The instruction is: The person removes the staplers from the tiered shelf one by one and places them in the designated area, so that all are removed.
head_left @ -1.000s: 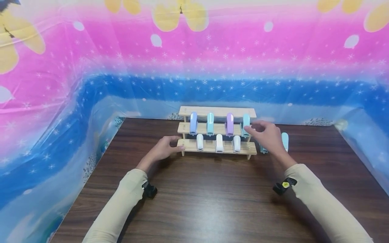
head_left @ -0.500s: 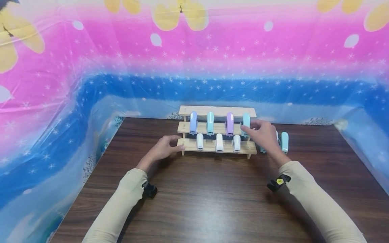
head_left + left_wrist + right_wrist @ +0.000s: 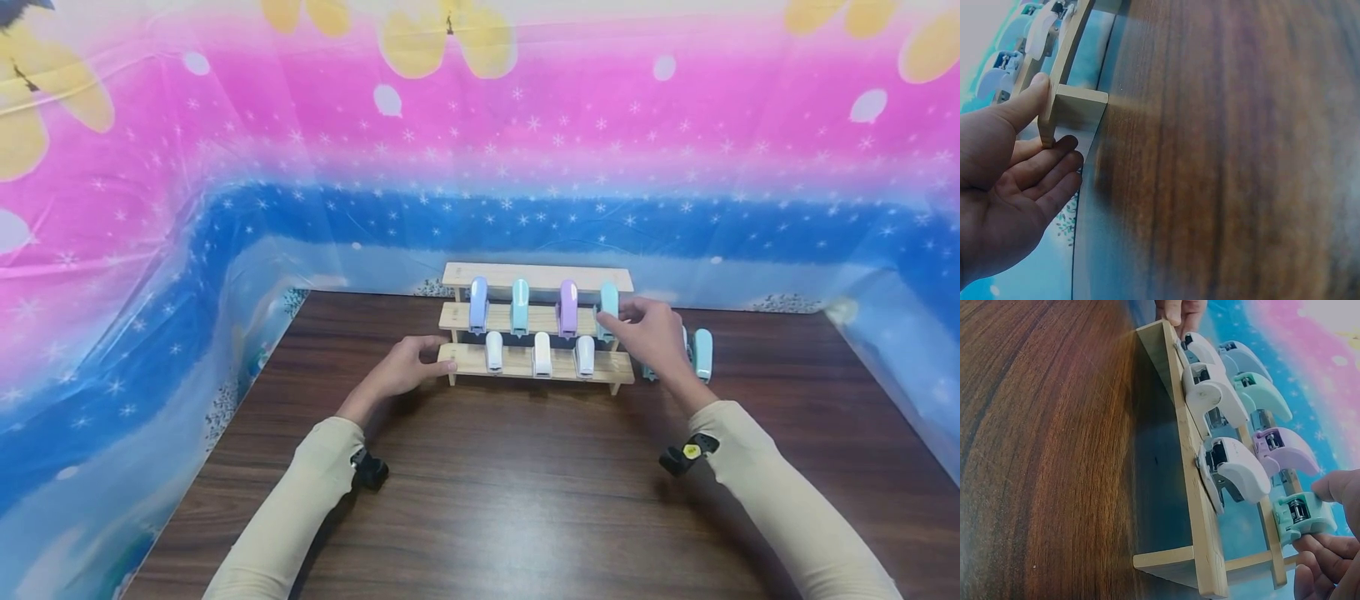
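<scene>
Free room spans the tabletop [image 3: 480, 483] before the rack [image 3: 536, 277], while staplers [image 3: 542, 355] obstruct its two lower tiers [image 3: 516, 360].

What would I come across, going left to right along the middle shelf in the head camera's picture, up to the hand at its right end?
Blue stapler → first teal stapler → purple stapler → second teal stapler → the person's right hand, pinching that last stapler.
</scene>
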`<state>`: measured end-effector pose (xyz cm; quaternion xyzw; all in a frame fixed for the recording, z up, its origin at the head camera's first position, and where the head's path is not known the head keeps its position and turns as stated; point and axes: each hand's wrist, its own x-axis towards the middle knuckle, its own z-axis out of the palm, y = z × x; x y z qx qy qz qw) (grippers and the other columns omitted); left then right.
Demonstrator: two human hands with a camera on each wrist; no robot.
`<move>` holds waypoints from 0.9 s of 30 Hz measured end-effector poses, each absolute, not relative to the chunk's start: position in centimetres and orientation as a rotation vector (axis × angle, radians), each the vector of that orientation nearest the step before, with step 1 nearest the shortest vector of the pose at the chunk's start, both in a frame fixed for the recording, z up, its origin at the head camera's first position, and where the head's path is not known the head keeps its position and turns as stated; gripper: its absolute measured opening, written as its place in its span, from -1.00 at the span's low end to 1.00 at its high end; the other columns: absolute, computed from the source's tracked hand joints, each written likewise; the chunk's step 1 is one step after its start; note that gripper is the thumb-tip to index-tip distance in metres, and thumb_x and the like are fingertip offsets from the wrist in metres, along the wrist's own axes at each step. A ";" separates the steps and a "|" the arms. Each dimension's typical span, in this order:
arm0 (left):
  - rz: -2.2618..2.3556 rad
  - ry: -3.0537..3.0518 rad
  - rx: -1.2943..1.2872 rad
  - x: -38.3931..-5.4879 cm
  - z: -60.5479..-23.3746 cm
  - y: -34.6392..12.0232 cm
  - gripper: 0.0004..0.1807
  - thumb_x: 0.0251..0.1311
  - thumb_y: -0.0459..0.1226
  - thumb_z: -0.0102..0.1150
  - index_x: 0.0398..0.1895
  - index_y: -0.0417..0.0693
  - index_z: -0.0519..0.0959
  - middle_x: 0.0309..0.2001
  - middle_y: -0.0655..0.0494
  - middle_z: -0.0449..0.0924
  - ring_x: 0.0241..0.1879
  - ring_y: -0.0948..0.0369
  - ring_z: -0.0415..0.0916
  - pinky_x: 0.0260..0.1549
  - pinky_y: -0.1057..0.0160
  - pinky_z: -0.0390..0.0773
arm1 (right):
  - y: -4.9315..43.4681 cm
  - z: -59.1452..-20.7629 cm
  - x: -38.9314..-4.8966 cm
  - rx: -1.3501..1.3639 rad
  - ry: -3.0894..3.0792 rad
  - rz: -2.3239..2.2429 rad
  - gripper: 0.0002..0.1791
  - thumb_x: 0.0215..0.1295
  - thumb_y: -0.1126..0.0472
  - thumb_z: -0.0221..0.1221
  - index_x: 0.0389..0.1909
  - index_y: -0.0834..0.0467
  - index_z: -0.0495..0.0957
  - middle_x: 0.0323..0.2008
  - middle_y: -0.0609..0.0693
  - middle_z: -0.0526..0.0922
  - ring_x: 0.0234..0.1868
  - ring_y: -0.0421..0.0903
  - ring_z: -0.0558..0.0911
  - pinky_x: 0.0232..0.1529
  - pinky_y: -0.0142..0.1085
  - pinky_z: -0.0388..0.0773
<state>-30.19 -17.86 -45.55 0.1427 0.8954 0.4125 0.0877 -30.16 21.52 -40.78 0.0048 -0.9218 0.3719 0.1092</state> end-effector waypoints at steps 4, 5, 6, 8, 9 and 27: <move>1.220 2.672 0.432 -30.2 -45.5 -17.9 -0.35 0.36 -0.06 0.32 0.38 -0.25 0.47 0.37 -0.23 0.46 0.42 -0.09 0.33 0.37 -0.13 0.34 | 21.6 -40.7 -29.9 0.007 -2.711 1.089 -0.40 0.26 -0.27 0.32 0.06 0.14 0.70 -0.10 0.13 0.77 -0.13 0.07 0.70 -0.20 -0.11 0.61; 1.218 2.673 0.433 -30.2 -45.5 -17.9 -0.35 0.36 -0.06 0.32 0.38 -0.25 0.47 0.37 -0.23 0.46 0.42 -0.09 0.33 0.37 -0.14 0.35 | 21.7 -40.7 -29.8 0.002 -2.712 1.092 -0.39 0.26 -0.28 0.32 0.06 0.14 0.70 -0.09 0.13 0.77 -0.12 0.07 0.70 -0.19 -0.09 0.62; 1.214 2.676 0.434 -30.2 -45.6 -17.9 -0.35 0.36 -0.06 0.32 0.38 -0.24 0.47 0.37 -0.23 0.46 0.42 -0.09 0.33 0.37 -0.14 0.35 | 21.7 -40.6 -29.7 0.002 -2.711 1.095 -0.39 0.26 -0.27 0.33 0.07 0.15 0.69 -0.08 0.14 0.76 -0.10 0.08 0.70 -0.17 -0.07 0.62; 1.207 2.678 0.433 -30.2 -45.6 -17.9 -0.35 0.36 -0.05 0.31 0.38 -0.24 0.46 0.37 -0.23 0.46 0.42 -0.10 0.33 0.36 -0.14 0.35 | 21.8 -40.5 -29.4 -0.004 -2.715 1.100 -0.39 0.26 -0.25 0.34 0.10 0.16 0.68 -0.05 0.15 0.75 -0.07 0.10 0.69 -0.12 -0.04 0.62; 1.206 2.679 0.430 -30.2 -45.6 -17.9 -0.35 0.36 -0.05 0.31 0.38 -0.24 0.46 0.37 -0.23 0.46 0.42 -0.10 0.33 0.37 -0.14 0.35 | 21.9 -40.4 -29.3 -0.005 -2.718 1.102 -0.38 0.26 -0.25 0.34 0.10 0.17 0.67 -0.04 0.16 0.75 -0.05 0.11 0.69 -0.09 -0.02 0.62; 1.204 2.682 0.412 -30.0 -45.4 -17.8 -0.34 0.36 -0.05 0.32 0.38 -0.25 0.46 0.37 -0.24 0.46 0.43 -0.10 0.32 0.37 -0.14 0.34 | 24.9 -39.3 -27.3 0.031 -2.645 1.078 -0.35 0.27 -0.27 0.32 0.02 0.25 0.69 -0.13 0.21 0.77 -0.16 0.10 0.72 -0.24 -0.20 0.59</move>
